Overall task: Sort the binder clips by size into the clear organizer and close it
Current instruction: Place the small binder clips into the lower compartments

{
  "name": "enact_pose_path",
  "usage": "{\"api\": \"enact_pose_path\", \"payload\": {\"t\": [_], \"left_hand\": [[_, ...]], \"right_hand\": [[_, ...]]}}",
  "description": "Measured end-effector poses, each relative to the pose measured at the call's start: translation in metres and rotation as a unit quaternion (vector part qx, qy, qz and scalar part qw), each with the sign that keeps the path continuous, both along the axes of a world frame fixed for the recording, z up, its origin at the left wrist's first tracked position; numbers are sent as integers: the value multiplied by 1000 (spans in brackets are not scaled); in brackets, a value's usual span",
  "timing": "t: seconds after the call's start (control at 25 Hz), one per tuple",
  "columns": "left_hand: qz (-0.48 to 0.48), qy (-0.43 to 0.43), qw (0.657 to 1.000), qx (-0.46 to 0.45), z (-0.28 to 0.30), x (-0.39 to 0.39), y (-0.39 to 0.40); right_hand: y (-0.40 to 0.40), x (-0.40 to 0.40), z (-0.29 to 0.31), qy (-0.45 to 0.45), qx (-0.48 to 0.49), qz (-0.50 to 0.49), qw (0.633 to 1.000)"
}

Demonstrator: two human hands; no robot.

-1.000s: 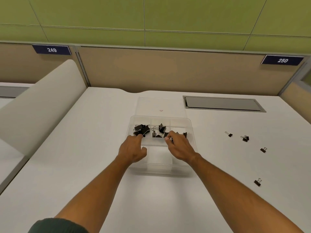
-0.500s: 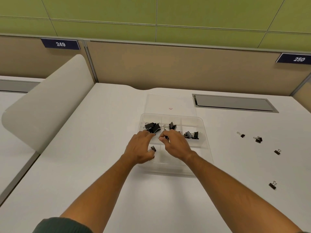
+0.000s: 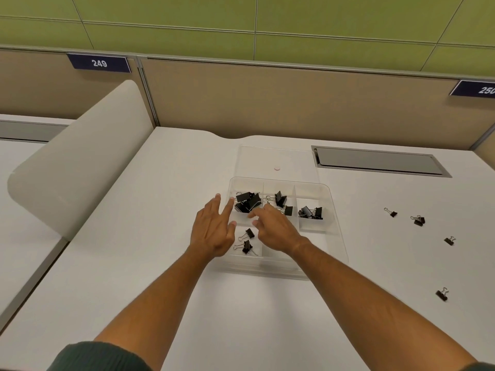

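White worktop (image 3: pixel 160 290): my left hand (image 3: pixel 214 231) fingers spread wide, right hand (image 3: pixel 278 228) loosely curled, both empty over organizer (image 3: pixel 334 210); loose clips (image 3: pixel 417 220) at 3 o'clock.

1. We see the organizer (image 3: pixel 332 210) mid-desk (image 3: pixel 160 263), its lid (image 3: pixel 276 159) lying behind it.
2. Clips (image 3: pixel 247 202) fill its far compartments; two (image 3: pixel 246 241) lie near-left.
3. Loose clips (image 3: pixel 417 220) lie to its right.

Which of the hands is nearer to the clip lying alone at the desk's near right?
Right. The right hand is over the organizer, left of that clip; the left hand sits farther left.
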State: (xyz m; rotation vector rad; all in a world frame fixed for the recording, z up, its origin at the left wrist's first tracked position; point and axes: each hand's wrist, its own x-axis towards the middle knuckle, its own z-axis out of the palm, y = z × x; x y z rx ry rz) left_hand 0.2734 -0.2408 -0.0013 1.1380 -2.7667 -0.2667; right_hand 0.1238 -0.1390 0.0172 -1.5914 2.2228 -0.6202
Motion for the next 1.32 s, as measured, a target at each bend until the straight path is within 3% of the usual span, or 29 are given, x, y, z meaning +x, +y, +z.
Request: {"api": "enact_pose_path", "payload": {"t": [0.36, 0.76, 1.32], "left_hand": [[7, -1, 1000, 11, 2, -1, -2], [-60, 10, 998, 5, 6, -26, 9], [-170, 2, 985, -9, 7, -115, 79]], "right_hand": [[3, 6, 8, -78, -35, 28, 996], [43, -20, 1, 74, -40, -71, 994], [141, -77, -9, 166, 17, -241, 956]]}}
